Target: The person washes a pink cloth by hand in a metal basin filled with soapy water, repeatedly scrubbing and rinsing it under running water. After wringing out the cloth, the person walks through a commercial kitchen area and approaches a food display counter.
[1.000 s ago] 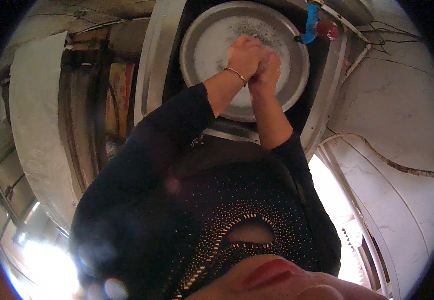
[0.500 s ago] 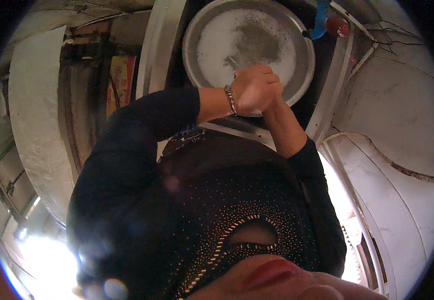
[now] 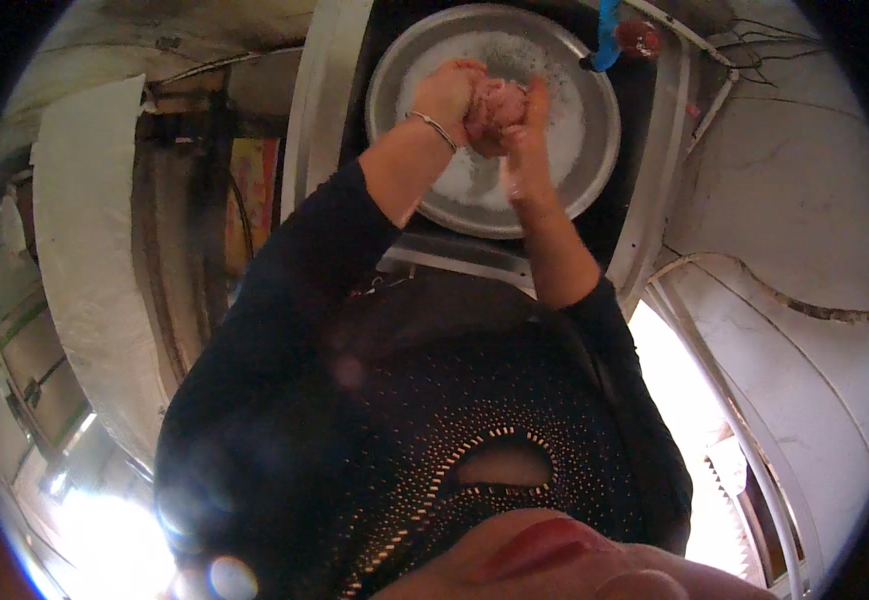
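The wide, round grey metal basin (image 3: 602, 150) contains white, foamy liquid (image 3: 464, 185). Above the basin's middle, a crumpled pink cloth-like bundle (image 3: 497, 105) is gripped between both hands: the left hand (image 3: 444, 92) curled around its left side, the right hand (image 3: 528, 142) against its right, forearms converging over the basin's near rim.

Overhead access is free at the metal basin's (image 3: 595, 150) right side. Left hand (image 3: 443, 94) and right hand (image 3: 528, 140) obstruct its middle; a blue tap (image 3: 606, 40), height unclear, obstructs the upper-right rim.
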`<state>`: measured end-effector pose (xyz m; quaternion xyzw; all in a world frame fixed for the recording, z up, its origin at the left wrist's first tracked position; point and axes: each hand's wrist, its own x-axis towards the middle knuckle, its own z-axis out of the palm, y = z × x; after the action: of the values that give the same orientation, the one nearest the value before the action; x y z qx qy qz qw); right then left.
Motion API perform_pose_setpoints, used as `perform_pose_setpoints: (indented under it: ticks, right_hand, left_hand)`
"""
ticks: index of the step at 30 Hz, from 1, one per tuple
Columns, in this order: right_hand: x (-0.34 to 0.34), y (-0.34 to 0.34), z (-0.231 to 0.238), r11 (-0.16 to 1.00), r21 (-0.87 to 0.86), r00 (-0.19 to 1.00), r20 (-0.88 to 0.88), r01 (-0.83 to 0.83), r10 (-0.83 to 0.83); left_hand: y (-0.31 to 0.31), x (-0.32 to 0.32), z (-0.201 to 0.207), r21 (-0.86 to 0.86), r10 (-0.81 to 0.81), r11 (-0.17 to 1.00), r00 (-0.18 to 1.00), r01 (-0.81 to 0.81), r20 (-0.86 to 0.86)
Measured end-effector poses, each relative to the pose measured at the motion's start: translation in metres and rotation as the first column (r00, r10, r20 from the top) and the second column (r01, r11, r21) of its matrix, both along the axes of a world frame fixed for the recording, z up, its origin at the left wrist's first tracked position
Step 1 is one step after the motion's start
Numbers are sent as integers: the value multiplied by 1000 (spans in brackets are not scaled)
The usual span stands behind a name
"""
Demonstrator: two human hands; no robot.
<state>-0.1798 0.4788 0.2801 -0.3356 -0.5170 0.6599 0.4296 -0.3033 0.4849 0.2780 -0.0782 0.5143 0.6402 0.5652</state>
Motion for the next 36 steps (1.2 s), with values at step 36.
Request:
perform_pose_setpoints:
  ticks: [36]
  right_hand:
    - [-36,-44,35,908,-348,971,-124,-235,204]
  left_hand:
    - [-126,-4,160,-211,750,-167,-16,963,-662]
